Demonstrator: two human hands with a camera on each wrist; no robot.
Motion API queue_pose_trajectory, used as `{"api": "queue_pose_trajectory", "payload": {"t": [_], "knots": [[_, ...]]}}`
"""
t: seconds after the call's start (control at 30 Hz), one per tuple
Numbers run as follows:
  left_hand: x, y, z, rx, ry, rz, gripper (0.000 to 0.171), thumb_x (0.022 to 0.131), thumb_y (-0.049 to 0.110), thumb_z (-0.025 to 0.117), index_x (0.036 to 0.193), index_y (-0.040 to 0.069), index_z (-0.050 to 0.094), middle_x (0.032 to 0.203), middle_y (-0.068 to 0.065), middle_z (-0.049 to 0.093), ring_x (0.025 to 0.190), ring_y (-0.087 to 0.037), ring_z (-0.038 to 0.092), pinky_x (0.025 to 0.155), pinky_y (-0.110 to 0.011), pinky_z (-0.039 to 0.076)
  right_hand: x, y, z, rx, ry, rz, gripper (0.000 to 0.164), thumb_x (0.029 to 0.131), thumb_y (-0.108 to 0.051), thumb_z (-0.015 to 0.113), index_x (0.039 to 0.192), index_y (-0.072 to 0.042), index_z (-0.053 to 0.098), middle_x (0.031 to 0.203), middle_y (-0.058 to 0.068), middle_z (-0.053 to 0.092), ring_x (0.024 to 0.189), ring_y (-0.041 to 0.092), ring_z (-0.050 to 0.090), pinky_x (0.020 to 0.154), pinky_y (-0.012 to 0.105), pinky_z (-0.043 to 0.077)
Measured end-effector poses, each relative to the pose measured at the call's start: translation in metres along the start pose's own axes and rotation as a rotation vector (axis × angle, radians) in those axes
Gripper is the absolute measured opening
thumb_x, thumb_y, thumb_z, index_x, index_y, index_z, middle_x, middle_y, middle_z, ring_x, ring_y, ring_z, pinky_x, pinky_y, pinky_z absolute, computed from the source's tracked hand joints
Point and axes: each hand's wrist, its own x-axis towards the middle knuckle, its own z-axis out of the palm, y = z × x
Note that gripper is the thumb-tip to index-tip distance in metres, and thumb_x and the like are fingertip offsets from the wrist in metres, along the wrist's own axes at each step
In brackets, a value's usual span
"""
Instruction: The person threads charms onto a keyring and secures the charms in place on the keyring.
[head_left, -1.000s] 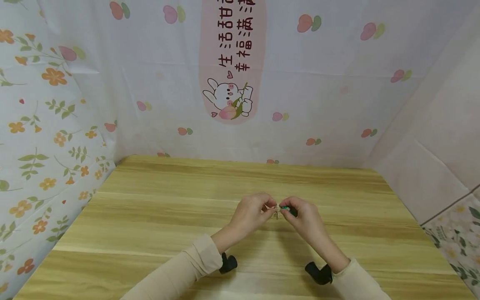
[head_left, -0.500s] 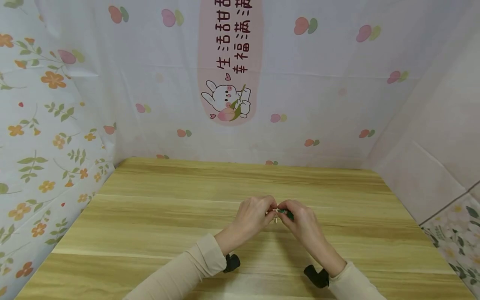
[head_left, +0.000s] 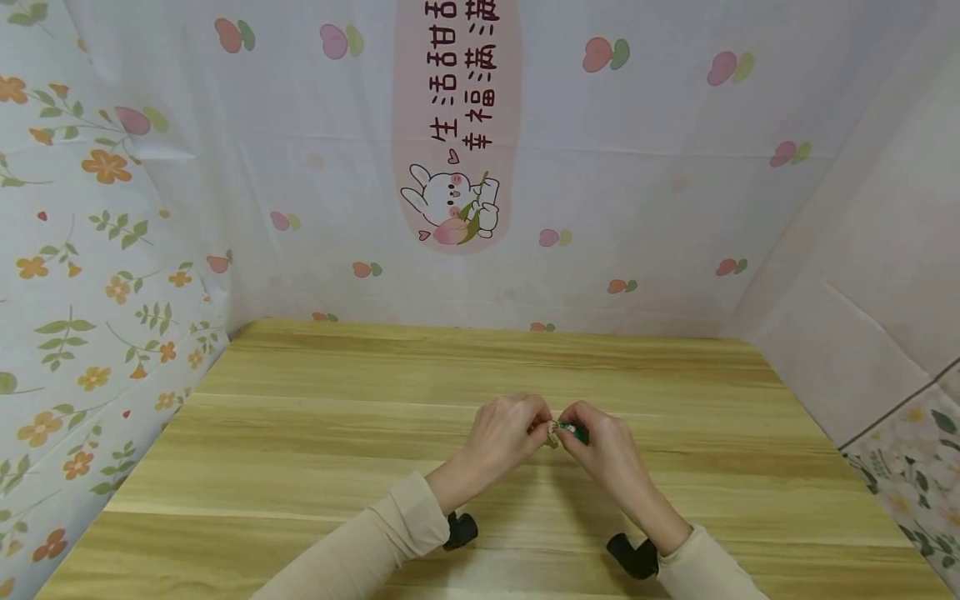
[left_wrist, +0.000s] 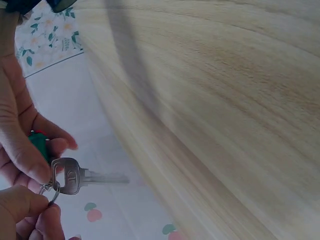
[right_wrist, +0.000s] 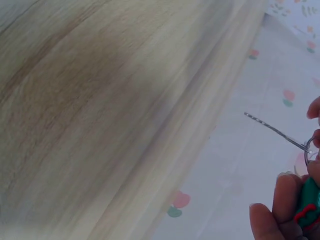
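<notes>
Both hands meet above the wooden table, just right of centre in the head view. My left hand [head_left: 506,437] pinches a metal key ring [left_wrist: 56,194] between thumb and forefinger. From the ring a silver key [left_wrist: 71,176] sticks out, its blade pointing away from the fingers; the right wrist view catches the key [right_wrist: 277,132] nearly edge-on. My right hand [head_left: 606,442] holds a green charm [right_wrist: 311,197] with red trim, partly hidden by the fingers. Its thumb and fingertips are right at the small chain [left_wrist: 46,187] that joins charm and ring.
The wooden tabletop [head_left: 337,392] stretches out around the hands. Black wrist mounts show below each forearm, the left mount [head_left: 461,531] and the right mount [head_left: 633,556]. A printed cloth [head_left: 637,183] hangs behind the table, with a flowered cloth [head_left: 112,333] at the left side.
The fingertips of both hands have come slightly closer together and a little lower in the head view. The key, which hung straight down between them, now appears turned and tilted.
</notes>
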Motion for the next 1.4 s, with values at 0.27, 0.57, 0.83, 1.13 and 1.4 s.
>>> {"api": "queue_pose_trajectory", "payload": {"t": [0.27,0.57,0.83,1.13,1.4], "knots": [[-0.0004,0.0033,-0.0002,0.096,-0.070,0.019,0.007,0.081,0.013,0.071,0.076,0.016,0.067,0.067,0.007,0.062,0.053,-0.001,0.047,0.045,-0.011,0.030,-0.0007,-0.0016,0.0023,-0.067,0.038,-0.123,0.020,0.072,0.007,0.071,0.075,-0.009,0.060,0.071,-0.002,0.061,0.061,0.003,0.051,0.053,0.018,0.044],[-0.0015,0.0020,-0.0003,0.107,-0.052,0.015,0.011,0.080,0.012,0.071,0.072,0.017,0.068,0.066,0.009,0.062,0.051,0.001,0.045,0.043,-0.011,0.028,-0.0017,-0.0016,0.0057,-0.057,0.050,-0.137,0.025,0.071,0.007,0.075,0.073,-0.012,0.059,0.070,-0.004,0.059,0.060,0.001,0.049,0.052,0.017,0.043],[-0.0029,-0.0011,0.0008,0.022,0.002,0.003,0.009,0.080,0.010,0.072,0.074,0.016,0.069,0.067,0.006,0.064,0.053,0.001,0.051,0.045,-0.007,0.030,0.0004,-0.0015,0.0030,-0.025,0.013,-0.066,0.022,0.075,0.006,0.072,0.075,-0.013,0.060,0.071,-0.004,0.060,0.060,0.001,0.049,0.053,0.018,0.043],[-0.0019,0.0048,-0.0046,0.110,-0.081,-0.004,0.005,0.082,0.016,0.072,0.077,0.017,0.070,0.069,0.007,0.064,0.054,-0.001,0.050,0.044,-0.011,0.030,0.0001,-0.0013,0.0061,-0.084,0.072,-0.220,0.027,0.069,0.012,0.071,0.073,-0.011,0.057,0.069,-0.004,0.057,0.059,0.000,0.047,0.051,0.015,0.041],[-0.0034,0.0033,-0.0055,0.083,-0.051,-0.023,0.009,0.082,0.015,0.071,0.074,0.017,0.069,0.067,0.008,0.063,0.053,-0.001,0.049,0.044,-0.011,0.030,-0.0011,-0.0037,0.0053,-0.050,0.062,-0.191,0.024,0.073,0.009,0.071,0.076,-0.012,0.059,0.071,-0.003,0.059,0.060,-0.001,0.047,0.051,0.016,0.041]]}}
